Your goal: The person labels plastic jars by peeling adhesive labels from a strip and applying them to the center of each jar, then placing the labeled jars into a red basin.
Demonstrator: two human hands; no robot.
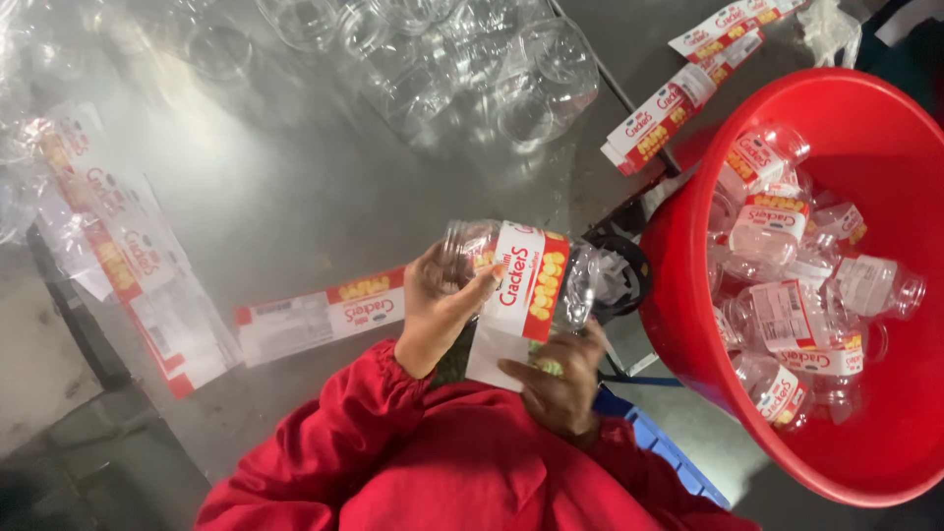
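A clear plastic jar lies sideways in my hands, just above my red sleeves. A red, white and yellow label wraps its middle. My left hand grips the jar at its neck end, thumb over the label's edge. My right hand is under the jar, fingers pinching a loose white flap of the label that hangs away from the plastic.
A big red basin at the right holds several labelled jars. Bare clear jars crowd the far end of the grey table. Peeled labels lie flat at the left, centre and top right. A blue crate edge is below.
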